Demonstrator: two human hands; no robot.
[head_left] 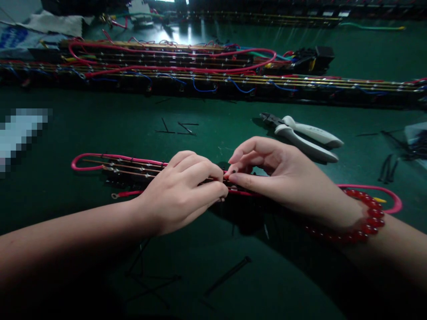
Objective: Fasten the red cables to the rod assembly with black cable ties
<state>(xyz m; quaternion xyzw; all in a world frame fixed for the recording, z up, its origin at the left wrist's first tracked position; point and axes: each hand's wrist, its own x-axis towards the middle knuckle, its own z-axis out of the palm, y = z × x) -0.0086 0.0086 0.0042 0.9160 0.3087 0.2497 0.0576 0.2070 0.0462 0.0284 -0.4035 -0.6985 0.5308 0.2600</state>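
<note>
A narrow black wired strip with copper rods [133,170] lies across the bench in front of me, a thick red cable [88,156] looping around it. My left hand [185,191] is closed over the middle of this strip, fingers curled down onto it. Beside it, my right hand [276,173] has thumb and forefinger pinched together over the strip; what sits between the tips is too small to make out. One cable end carries a ring terminal [115,195], left of my left hand. Both hands hide the strip's middle.
White-handled cutting pliers [307,135] lie beyond my right hand. Loose black cable ties [227,275] and short clippings [180,129] are scattered on the green bench [110,120]. Longer wired strips [213,80] span the back. A plastic bag [415,138] sits far right.
</note>
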